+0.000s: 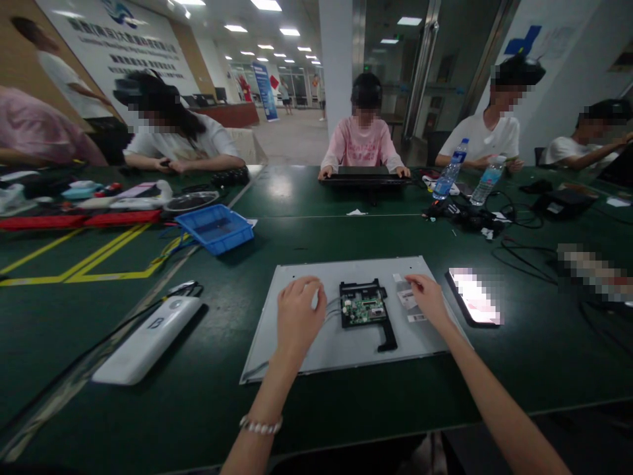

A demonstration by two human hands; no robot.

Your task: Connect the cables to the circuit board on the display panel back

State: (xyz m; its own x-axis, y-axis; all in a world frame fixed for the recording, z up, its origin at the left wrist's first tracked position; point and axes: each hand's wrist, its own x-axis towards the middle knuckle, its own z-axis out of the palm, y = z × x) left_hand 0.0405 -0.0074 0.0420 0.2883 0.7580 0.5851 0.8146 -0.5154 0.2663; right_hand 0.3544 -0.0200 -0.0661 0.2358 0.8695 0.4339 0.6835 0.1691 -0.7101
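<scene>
A flat light-grey panel [316, 353] lies on the green table in front of me. On its middle sits a black plastic bracket [388, 335] with a green circuit board [363, 309] in it, and thin grey wires run out to the left. My left hand [299, 316] is over the panel's left part, thumb and fingers curled together in a pinch; anything between them is too small to see. My right hand [429, 298] pinches with its fingertips beside the white labels [407, 299] at the panel's right. What it holds, if anything, I cannot make out.
A lit phone [473, 297] lies right of the panel, a white power bank [148, 340] with cables to the left. Further off are a blue tray [216, 227] and two water bottles [451, 170]. Several people sit around the table; one opposite holds a dark flat device [368, 178].
</scene>
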